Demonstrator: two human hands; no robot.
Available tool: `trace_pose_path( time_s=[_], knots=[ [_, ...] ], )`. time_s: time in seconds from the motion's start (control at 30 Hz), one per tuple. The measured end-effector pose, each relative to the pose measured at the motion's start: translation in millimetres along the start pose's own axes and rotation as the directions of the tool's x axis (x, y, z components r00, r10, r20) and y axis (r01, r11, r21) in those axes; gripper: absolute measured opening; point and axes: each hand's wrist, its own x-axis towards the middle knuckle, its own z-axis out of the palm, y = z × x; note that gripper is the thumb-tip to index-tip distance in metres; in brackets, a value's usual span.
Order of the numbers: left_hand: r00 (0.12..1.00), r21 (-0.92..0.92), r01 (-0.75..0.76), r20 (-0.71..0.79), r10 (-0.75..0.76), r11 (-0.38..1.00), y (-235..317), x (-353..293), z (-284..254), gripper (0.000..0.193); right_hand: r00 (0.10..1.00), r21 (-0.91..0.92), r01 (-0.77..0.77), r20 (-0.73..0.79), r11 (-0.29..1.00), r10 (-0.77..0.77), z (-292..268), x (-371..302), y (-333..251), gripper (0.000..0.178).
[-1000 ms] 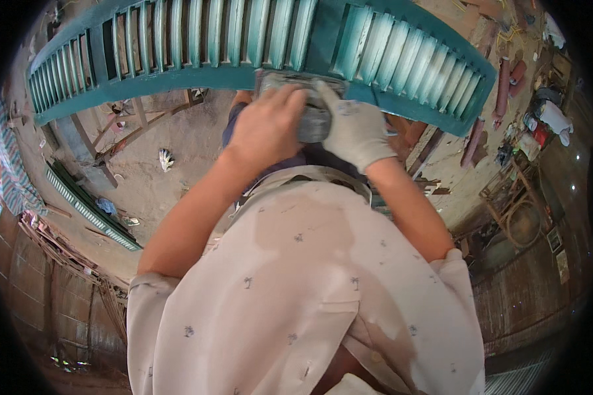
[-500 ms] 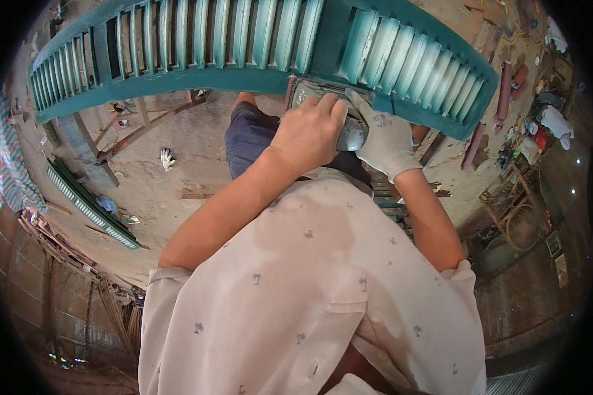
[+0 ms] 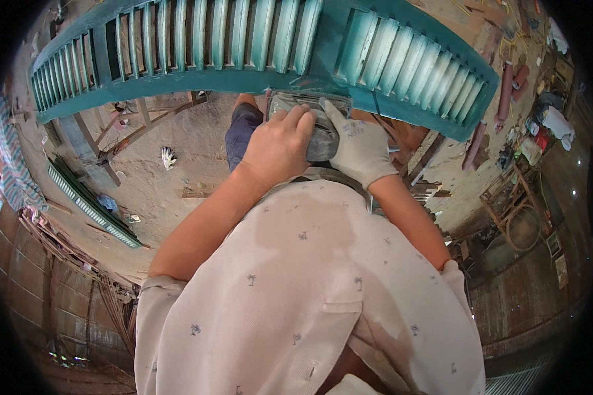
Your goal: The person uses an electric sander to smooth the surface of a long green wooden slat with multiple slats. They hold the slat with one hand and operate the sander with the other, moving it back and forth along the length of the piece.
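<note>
A teal louvred shutter (image 3: 197, 79) spans the far side, its solid near rail facing me. Against that rail sits a dusty grey power sander (image 3: 323, 143) with a rounded body. My bare left hand (image 3: 277, 141) grips its left side, fingers curled over the top. On its right side, my right hand (image 3: 362, 148), in a pale work glove, holds on with the thumb laid along the tool. The sander's working face is hidden. Below the rail's middle, the paint near the tool looks dusty and scuffed.
Wooden trestle legs (image 3: 138, 131) stand under the shutter's left part. Another green louvred panel (image 3: 89, 201) lies at the left, and a glove (image 3: 168, 157) is on the dirt floor. Dark red timber pieces (image 3: 504, 99) and a round wire-like frame (image 3: 522, 224) are at the right.
Both hands have slid left along the shutter's near rail together with the sander. The shutter itself stays in place.
</note>
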Motion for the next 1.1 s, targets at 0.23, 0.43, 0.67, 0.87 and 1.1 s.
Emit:
trace_pose_path(
  time_s=[0.23, 0.43, 0.67, 0.87, 1.1],
  knots=[
    [1.000, 0.027, 0.018, -0.019, -0.017, 0.999, -7, 20, -25, 0.075, 0.987, -0.060, 0.074, -0.142, 0.995, -0.082, -9, 18, -5, 0.084],
    [0.999, 0.055, -0.036, -0.004, 0.036, 0.998, -2, 14, -6, 0.074, 0.976, -0.028, 0.073, -0.203, 0.997, -0.077, 6, 5, 4, 0.084],
    [0.999, 0.066, 0.028, 0.016, -0.029, 0.997, -22, 9, -41, 0.079, 0.977, 0.004, 0.098, -0.193, 0.995, -0.096, 9, 28, -24, 0.088],
    [0.998, 0.135, 0.059, 0.004, -0.060, 0.989, -53, -13, -65, 0.080, 0.940, 0.032, 0.213, -0.277, 0.976, -0.196, 21, 50, -67, 0.076],
    [1.000, 0.154, 0.021, -0.017, -0.019, 0.988, -42, -3, -62, 0.080, 0.946, 0.085, 0.206, -0.273, 0.975, -0.176, 17, 46, -56, 0.074]
  ],
)
